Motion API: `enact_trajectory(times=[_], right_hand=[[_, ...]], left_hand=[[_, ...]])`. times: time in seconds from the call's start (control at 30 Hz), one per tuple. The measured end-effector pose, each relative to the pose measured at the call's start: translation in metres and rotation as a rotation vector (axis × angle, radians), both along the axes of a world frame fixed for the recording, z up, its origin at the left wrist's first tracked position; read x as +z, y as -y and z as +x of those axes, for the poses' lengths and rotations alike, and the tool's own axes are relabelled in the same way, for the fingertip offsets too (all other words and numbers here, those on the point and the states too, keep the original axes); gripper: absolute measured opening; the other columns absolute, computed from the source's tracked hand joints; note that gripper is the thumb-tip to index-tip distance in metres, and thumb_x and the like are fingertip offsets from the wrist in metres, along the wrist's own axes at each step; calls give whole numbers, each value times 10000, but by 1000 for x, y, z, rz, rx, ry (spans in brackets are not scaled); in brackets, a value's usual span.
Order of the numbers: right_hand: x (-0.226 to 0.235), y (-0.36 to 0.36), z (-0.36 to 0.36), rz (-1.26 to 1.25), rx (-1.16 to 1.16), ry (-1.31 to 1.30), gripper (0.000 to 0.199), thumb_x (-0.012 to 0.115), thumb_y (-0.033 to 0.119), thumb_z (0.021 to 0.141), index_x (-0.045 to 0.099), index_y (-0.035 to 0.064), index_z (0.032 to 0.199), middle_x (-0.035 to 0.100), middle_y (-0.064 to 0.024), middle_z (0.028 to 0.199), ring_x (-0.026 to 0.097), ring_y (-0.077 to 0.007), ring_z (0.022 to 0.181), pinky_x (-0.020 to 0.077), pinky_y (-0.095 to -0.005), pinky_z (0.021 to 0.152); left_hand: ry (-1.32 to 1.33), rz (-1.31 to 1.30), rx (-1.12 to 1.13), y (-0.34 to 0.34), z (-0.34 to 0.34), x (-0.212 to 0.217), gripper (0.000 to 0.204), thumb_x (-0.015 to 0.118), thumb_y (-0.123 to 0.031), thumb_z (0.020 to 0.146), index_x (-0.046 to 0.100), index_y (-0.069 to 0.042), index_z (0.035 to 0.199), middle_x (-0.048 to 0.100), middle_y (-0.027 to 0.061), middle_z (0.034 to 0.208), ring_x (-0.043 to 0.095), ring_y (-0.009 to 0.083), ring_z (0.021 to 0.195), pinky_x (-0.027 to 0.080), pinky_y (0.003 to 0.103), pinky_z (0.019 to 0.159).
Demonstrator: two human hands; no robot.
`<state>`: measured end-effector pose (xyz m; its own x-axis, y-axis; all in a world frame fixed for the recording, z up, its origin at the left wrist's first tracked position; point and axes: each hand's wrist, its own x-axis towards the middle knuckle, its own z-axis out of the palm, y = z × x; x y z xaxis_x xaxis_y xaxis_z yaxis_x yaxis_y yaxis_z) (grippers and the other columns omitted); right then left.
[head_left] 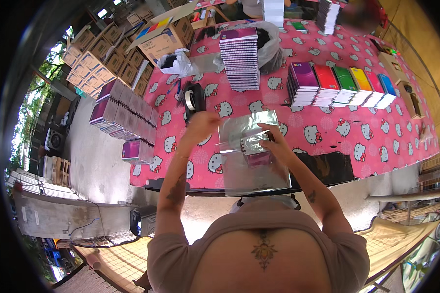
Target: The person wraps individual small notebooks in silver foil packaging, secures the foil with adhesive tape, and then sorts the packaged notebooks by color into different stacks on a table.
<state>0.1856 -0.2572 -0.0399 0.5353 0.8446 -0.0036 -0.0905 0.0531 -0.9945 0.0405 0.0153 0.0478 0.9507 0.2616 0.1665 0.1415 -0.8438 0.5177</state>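
A clear, shiny plastic sheet [239,178] lies flat at the table's near edge, in front of my body. On it rests a small purple spiral notebook [260,159], partly under glossy film that throws bright glare. My right hand [277,145] holds the film-covered notebook from the right, thumb and fingers bent over its upper part. My left hand [203,128], slightly blurred, is at the sheet's upper left side with its fingers drawn together; what they pinch is too small to make out. Just beyond it stands a black tape dispenser [195,100] with a roll of tape.
A tall notebook stack [239,61] stands ahead, beside a plastic bag [271,49]. Coloured notebook piles [322,88] line the right. Wrapped stacks [122,112] sit at the left edge, with cardboard boxes [102,58] behind. A person [252,7] is across the table.
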Motion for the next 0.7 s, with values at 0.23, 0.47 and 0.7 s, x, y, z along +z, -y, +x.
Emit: enact_trajectory(times=[0.23, 0.47, 0.7], right_hand=[[13, 7, 2, 63, 71, -103, 643, 691, 36, 888, 425, 122, 1467, 434, -49, 1218, 502, -119, 989, 490, -266, 826], [15, 0, -8, 99, 82, -34, 712, 696, 62, 884, 368, 143, 1511, 428, -78, 1332, 490, -157, 1103, 474, -305, 917], [-55, 28, -7, 111, -47, -29, 714, 574, 201, 996, 182, 124, 1588, 340, -130, 1532, 445, -219, 1299, 387, -366, 1077]], left_hand=[[-446, 76, -566, 65, 94, 23, 239, 752, -267, 813, 718, -31, 830, 641, 78, 643, 652, 223, 649, 480, 365, 598], [-601, -636, -492, 8, 71, -114, 571, 639, -535, 893, 611, -95, 1255, 662, 30, 1081, 617, 152, 920, 490, 347, 808], [219, -1422, -167, 59, -49, -100, 683, 751, -237, 838, 448, -70, 1427, 542, 106, 1308, 536, 283, 1189, 463, 382, 991]])
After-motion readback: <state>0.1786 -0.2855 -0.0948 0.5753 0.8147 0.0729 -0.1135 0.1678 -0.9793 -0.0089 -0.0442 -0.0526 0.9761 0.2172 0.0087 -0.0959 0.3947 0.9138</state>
